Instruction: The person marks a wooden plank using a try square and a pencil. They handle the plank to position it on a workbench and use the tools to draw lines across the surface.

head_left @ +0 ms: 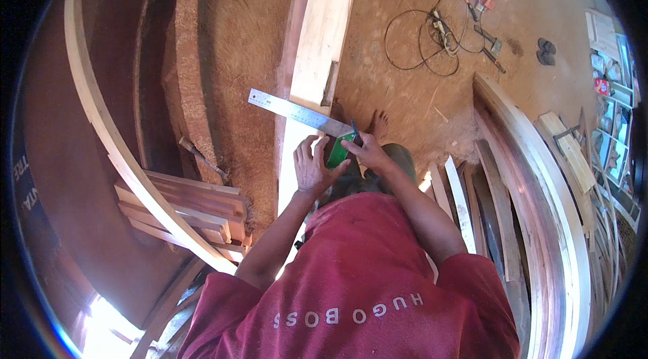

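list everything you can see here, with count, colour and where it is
plank: one, pale wood, running up the middle over the dirt floor
square: one, steel blade with green stock, laid across the plank
pencil: one, dark, at the square's stock
cable: one, black, coiled on the floor upper right
hand tools: a few, red and grey, upper right by the cable
stacked boards: several, reddish, left of the plank
curved boards: several, pale and reddish, right side
curved strip: one, pale, left side
bare foot: one, on the floor beyond the square
left hand: flat on the plank beside the green stock
right hand: grip on the pencil, at the stock
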Action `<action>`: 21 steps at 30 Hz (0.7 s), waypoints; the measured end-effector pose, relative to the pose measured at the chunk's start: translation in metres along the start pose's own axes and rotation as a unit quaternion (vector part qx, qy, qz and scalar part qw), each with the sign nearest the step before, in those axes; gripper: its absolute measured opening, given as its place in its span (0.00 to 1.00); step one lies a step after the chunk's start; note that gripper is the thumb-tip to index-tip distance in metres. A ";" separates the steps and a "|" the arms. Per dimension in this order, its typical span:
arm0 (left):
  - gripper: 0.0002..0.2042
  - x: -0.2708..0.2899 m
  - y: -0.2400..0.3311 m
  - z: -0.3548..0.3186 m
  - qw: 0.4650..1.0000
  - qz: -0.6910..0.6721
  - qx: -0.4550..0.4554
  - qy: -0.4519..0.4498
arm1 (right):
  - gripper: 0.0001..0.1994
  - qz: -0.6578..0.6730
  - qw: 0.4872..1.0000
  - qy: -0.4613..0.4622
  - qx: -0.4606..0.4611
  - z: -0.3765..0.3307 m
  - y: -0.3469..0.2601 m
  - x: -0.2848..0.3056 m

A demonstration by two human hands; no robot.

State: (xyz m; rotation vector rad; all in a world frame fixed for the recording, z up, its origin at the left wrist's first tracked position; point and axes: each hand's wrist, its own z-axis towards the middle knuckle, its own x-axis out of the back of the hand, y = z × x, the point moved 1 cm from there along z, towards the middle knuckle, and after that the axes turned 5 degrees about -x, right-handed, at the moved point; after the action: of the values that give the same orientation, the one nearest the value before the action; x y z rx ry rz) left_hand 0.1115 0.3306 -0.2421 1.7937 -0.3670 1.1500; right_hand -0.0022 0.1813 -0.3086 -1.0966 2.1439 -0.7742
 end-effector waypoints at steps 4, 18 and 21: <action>0.56 -0.007 -0.040 0.009 0.988 0.113 -0.099 -0.023 | 0.18 -0.008 1.000 -0.012 -0.022 0.020 0.011 -0.009; 0.48 -0.028 -0.069 0.028 0.989 0.111 -0.100 0.007 | 0.21 -0.037 0.992 0.105 -0.051 0.045 0.008 -0.015; 0.47 -0.025 -0.067 0.028 0.989 0.119 -0.084 -0.010 | 0.16 0.027 0.971 0.222 0.085 0.038 -0.008 -0.007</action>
State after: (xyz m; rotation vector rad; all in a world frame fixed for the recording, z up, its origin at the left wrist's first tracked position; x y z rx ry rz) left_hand 0.1579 0.3366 -0.3030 1.6450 -0.6859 1.2273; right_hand 0.0330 0.1747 -0.3257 -0.8285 2.3995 -1.2486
